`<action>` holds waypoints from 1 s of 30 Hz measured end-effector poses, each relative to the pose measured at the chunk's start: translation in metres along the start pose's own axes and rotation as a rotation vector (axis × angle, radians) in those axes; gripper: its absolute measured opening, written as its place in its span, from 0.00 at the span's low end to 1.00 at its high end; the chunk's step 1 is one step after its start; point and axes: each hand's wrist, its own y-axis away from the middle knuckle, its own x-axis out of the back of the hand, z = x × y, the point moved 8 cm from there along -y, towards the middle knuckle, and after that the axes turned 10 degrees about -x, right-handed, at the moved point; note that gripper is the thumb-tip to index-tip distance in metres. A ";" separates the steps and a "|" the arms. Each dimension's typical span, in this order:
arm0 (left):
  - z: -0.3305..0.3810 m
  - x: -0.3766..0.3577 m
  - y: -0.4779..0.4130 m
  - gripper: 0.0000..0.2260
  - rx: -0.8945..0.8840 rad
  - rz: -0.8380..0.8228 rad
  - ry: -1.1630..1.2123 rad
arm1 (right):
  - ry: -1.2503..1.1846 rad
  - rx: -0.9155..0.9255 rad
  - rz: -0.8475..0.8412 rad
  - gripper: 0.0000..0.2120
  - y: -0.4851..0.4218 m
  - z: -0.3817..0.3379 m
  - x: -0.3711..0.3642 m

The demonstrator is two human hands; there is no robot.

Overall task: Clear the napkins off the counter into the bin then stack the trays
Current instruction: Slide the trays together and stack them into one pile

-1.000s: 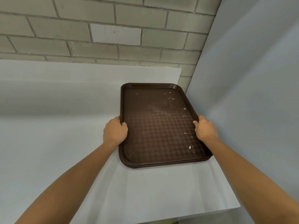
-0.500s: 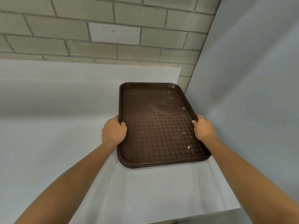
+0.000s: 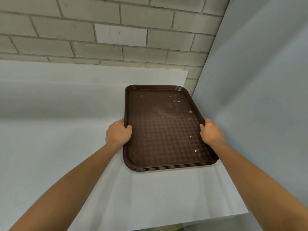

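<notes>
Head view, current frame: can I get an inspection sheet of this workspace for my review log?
Surface: white counter, the stack sits near its right end.
Job's things: stack of brown trays, edges aligned, on the counter; no napkins seen; bin not in view.
Clutter: white specks on top of the stack.
Grippers: left hand grips the stack's left rim; right hand grips its right rim.
Cables: nothing seen.
Surroundings: brick wall behind; grey panel at right.

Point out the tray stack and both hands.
tray stack [image 3: 166, 130], head view, patterned floor of the top tray.
left hand [image 3: 118, 133], head view, back of the hand.
right hand [image 3: 211, 133], head view, back of the hand.
</notes>
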 end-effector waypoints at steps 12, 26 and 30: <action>0.006 0.005 0.004 0.21 -0.059 0.006 -0.058 | -0.073 -0.020 -0.038 0.19 0.015 0.006 0.000; 0.007 0.004 0.001 0.19 -0.105 0.051 -0.046 | -0.141 -0.004 -0.040 0.20 0.014 0.008 -0.001; 0.006 0.004 0.001 0.19 -0.089 0.049 -0.036 | -0.142 -0.013 -0.035 0.22 0.016 0.009 -0.002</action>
